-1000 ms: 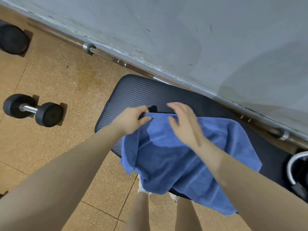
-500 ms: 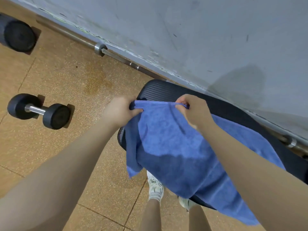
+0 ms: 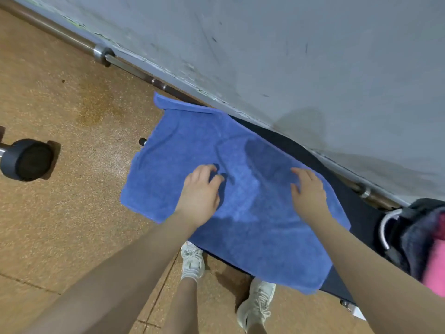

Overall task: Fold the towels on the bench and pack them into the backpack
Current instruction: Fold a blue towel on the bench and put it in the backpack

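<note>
the towel (image 3: 240, 208) lies spread over the left end of the bench (image 3: 356, 213), one layer so far as can be seen, and it covers that end so fully that the bench shows only as a dark strip along the far edge and at the right. its long axis runs with the bench, from the far left corner by the wall (image 3: 313, 56) down toward the near right corner, which droops over the bench's near edge above the shoes (image 3: 257, 307). the left corners hang past the bench end over the floor (image 3: 60, 104). both hands rest on top of the cloth near its middle: the left hand (image 3: 199, 191) with fingers loosely bent, tips touching the pile, gripping nothing that can be seen; the right hand (image 3: 310, 191) flat, fingers straight, close to the towel's far edge. neither pinches a corner. the fold, as i judge it, turns on this: the free short edge lies away to the left of both hands, and the left hand is the nearer to it, so that hand would have to travel out to the far left corner while the right pins the middle or takes the near corner. the backpack (image 3: 419, 237) sits at the bench's right end, just beside the right forearm, with something pink (image 3: 435, 266) showing in it; whether that is a packed towel i cannot tell.
</note>
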Available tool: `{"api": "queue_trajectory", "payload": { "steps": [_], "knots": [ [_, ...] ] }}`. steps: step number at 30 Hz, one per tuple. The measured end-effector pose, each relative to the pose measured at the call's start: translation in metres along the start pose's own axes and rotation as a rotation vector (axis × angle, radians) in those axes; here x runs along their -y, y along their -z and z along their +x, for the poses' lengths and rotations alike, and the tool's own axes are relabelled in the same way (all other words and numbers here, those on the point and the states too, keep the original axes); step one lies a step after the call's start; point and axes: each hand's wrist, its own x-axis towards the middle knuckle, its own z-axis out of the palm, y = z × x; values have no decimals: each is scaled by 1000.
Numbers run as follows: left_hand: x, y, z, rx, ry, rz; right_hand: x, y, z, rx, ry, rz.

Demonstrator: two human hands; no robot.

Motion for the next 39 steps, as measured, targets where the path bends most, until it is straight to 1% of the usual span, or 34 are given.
{"api": "queue_trajectory", "payload": {
  "steps": [3,6,10,12,14,15,17,19,21,23,25,27,29,30,31,34,36,37,39],
  "knots": [
    [-38,-32,-15,62,-178,-35,-59,5,-20,-26,-65,-11],
    [-85,-58,-20,126,-297,-23,-105,12,-29,-69,-201,37],
    [-153,-92,-29,236,-384,3,-153,15,-29,-160,-298,48],
    [-186,-113,-38,317,-396,-11,-175,10,-27,-162,-389,109],
    [-214,-133,-46,383,-383,26,-191,3,-26,-75,-485,245],
    [-227,-143,-50,400,-361,51,-198,-1,-27,-45,-495,337],
    [-246,-161,-59,433,-278,107,-205,-9,-30,-48,-444,522],
    [-262,-174,-67,504,-174,204,-204,-10,-30,-39,-396,771],
    [-273,-179,-71,480,-78,257,-200,-6,-29,63,-350,1040],
    [-279,-180,-72,452,-25,279,-199,-1,-27,138,-278,1200],
    [-283,-176,-71,431,-12,299,-200,5,-23,119,-186,1273],
    [-288,-168,-71,432,39,262,-202,11,-19,18,-101,1258],
    [-293,-165,-71,457,136,132,-210,18,-15,-117,-58,1145],
    [-298,-161,-71,491,185,48,-217,22,-14,-181,-29,1060],
    [-304,-158,-70,483,203,-20,-226,26,-14,-232,10,956],
    [-322,-153,-66,447,169,-146,-248,39,-18,-327,94,643],
    [-335,-157,-65,495,131,-231,-257,49,-21,-355,73,518],
    [-340,-161,-65,532,103,-272,-262,51,-22,-336,42,456],
    [-345,-170,-66,682,36,-336,-271,51,-21,-231,-38,312]
  ]
}}
